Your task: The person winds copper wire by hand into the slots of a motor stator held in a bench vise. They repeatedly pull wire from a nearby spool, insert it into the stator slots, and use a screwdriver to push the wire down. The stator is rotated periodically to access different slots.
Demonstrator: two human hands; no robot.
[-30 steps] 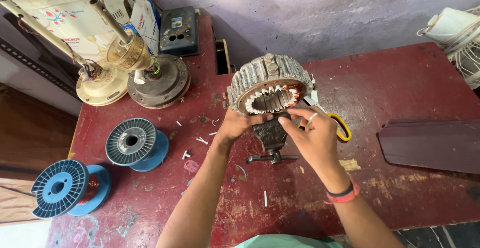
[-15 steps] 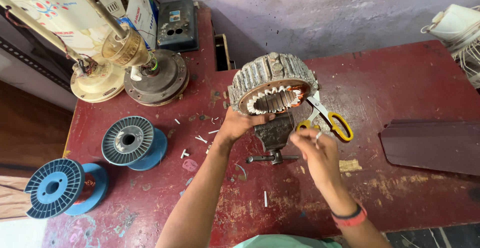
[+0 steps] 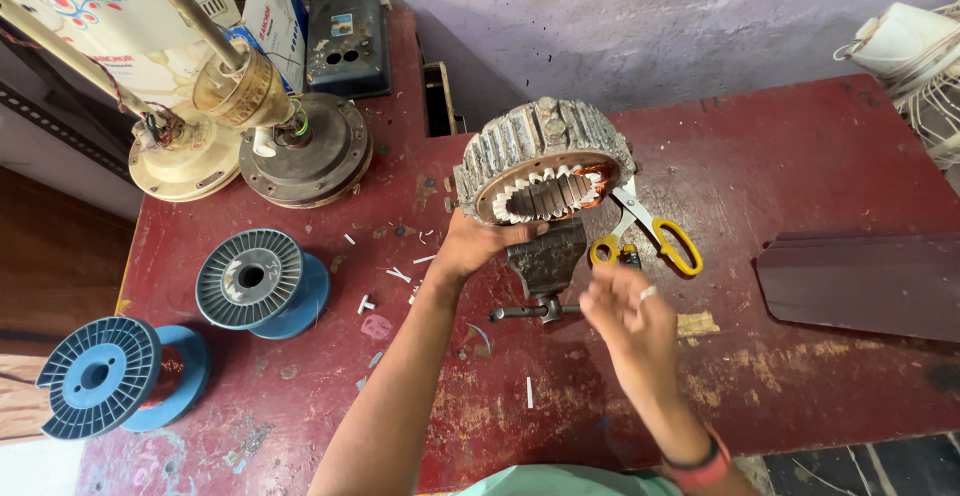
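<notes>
Head view: the ribbed stator ring (image 3: pixel 545 161) sits clamped in a small bench vise (image 3: pixel 545 261) near the table's (image 3: pixel 820 156) far edge – left hand (image 3: pixel 475 246) gripping its lower rim, right hand (image 3: pixel 630 316) loose and blurred, holding nothing. Yellow-handled scissors (image 3: pixel 655 236) lie just beside it; two blue wire spools (image 3: pixel 250 278) sit by the left edge.

A single head-worn camera looks steeply down from above the person's chest onto a red workbench (image 3: pixel 800 156); it faces forward toward the purple wall (image 3: pixel 620 16) behind the bench; the view is close, with both forearms entering from the bottom edge; the wooden floor (image 3: pixel 50 256) shows at left.
</notes>
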